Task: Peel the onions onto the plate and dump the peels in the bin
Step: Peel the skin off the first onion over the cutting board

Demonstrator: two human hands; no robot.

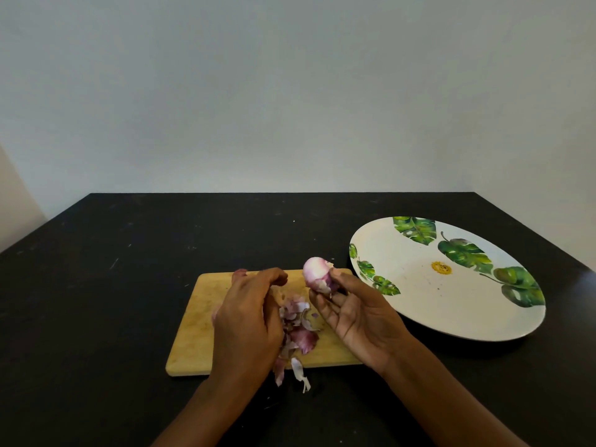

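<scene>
Head view. A black table (113,285), matt and finely scratched, stands against a plain pale wall (290,91). A rectangular wooden board (193,333), pale, stained, with rounded corners, lies near the middle of the table, its long sides parallel to the table's near edge.

The right hand (358,314), palm turned up, pinches the onion (316,272) between thumb and curled fingers, above the board's far right corner. The onion is small and egg-shaped. Its exposed end is smooth, glossy and whitish pink; the end in the fingers is purple, with loose skin clinging to it. Its long axis appears to run from the fingers upward and away, toward the table's far edge, the pale end leaning slightly left.

The left hand (248,317), back uppermost and fingers curled, lies over the middle of the board. Whether it grips anything cannot be told. Pinkish patches show beyond its fingers and at its left side, too hidden to identify.

The peels (298,327), thin, papery, curled scraps in purple and white, lie heaped between the hands on the board; a few hang over its near edge onto the table.

A round white plate (403,285), smooth, printed with green leaves and marked by a small yellow spot, sits just beside the board's right end, toward the table's right edge.
</scene>
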